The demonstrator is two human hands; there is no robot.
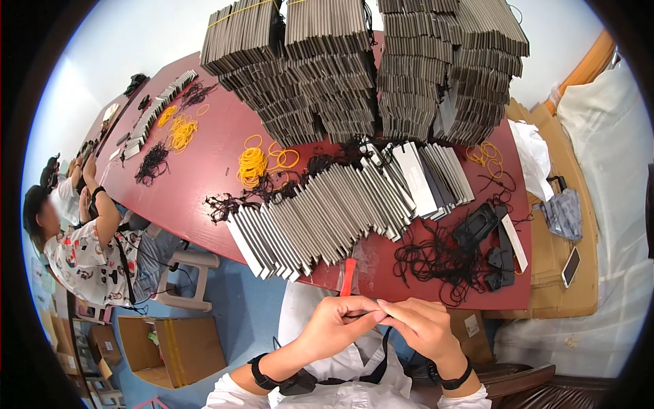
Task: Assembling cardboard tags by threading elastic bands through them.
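My left hand (340,320) and my right hand (422,328) meet just in front of the table's near edge, fingertips pinched together. A thin dark thing shows between the fingers, mostly hidden; I cannot make out its kind. Right beyond them, a red handle (349,276) sticks out over the table edge. Past it stands a long leaning row of thin grey-and-white flat boxes (327,215). To the right of the row lies a tangled heap of black cords (436,262), beside black plastic holders (477,226).
Tall stacks of grey flat boxes (334,75) fill the table's far side. Yellow rubber bands (253,167) and more black cords (152,163) lie on the red table (197,204). Another person (88,252) sits at left. An open carton (174,351) stands on the floor; a phone (571,266) lies on cardboard at right.
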